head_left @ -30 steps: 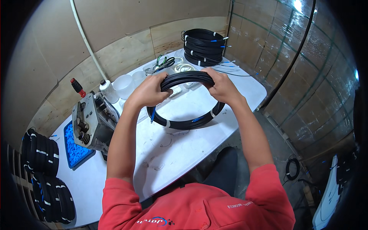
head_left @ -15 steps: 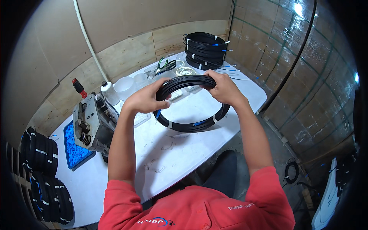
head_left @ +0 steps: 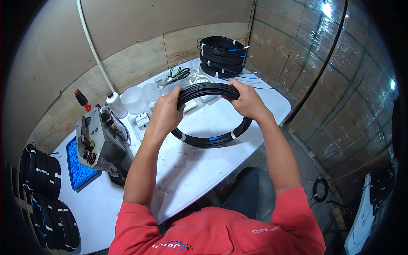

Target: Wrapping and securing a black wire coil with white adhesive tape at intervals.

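A coil of black cable [head_left: 204, 142] stands tilted over the white table, its lower side close to the tabletop. White ties bind it near the bottom, and a blue connector [head_left: 216, 138] shows on its lower part. My left hand [head_left: 168, 109] is closed round the coil's upper left side. My right hand [head_left: 246, 100] grips its upper right, thumb along the top. The fingertips inside the ring are partly hidden by the cable.
A stack of similar coils [head_left: 222, 57] stands at the table's back corner. To the left are a metal press [head_left: 102, 142], a tray of blue pieces [head_left: 80, 165], a white bottle [head_left: 116, 105] and clear tubs [head_left: 134, 100]. More coils [head_left: 41, 174] sit at the far left.
My left hand has shifted its hold, thumb now wrapped closer to the coil. The blue end by that thumb is no longer visible. My right hand keeps its grip.
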A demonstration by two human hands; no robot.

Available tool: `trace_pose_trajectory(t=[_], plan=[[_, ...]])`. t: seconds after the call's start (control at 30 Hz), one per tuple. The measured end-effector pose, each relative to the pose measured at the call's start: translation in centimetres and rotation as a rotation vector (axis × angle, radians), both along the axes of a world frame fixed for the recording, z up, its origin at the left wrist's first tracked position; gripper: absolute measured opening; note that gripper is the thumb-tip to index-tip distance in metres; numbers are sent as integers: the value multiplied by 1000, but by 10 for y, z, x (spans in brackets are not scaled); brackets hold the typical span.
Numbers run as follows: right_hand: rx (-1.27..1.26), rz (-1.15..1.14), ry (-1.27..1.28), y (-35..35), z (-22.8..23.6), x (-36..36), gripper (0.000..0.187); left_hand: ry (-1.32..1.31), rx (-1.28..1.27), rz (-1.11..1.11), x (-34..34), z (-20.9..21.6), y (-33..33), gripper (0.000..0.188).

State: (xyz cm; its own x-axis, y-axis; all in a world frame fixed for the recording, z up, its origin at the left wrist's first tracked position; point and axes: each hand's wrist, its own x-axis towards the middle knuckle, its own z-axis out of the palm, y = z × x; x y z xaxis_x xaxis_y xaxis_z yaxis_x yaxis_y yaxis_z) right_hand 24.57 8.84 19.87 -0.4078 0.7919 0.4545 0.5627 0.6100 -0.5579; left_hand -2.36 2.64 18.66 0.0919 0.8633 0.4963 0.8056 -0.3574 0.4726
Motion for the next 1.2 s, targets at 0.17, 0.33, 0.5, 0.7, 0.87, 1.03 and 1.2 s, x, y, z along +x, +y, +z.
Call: trace_pose_trajectory(t=[0.17,0.33,0.5,0.7,0.87,1.03,1.2], plan=[[-22,-23,4,1,-1,1,20,-2,40,-7,8,2,11,35],[-13,12,-9,2,3,2,25,3,55,-132,24,25,21,29],[215,19,-48,2,9,-9,25,169,26,-166,35,39,25,22],[-12,155,40,-1,0,-26,31,408,-58,-169,44,63,29,19],[-73,107,69,3,-7,-24,28,397,-113,-127,27,62,29,22],[-119,100,-41,-2,9,-32,29,284,-174,-121,16,59,28,25],[-127,109,-95,-4,19,-42,34,275,-153,-107,11,61,22,25]])
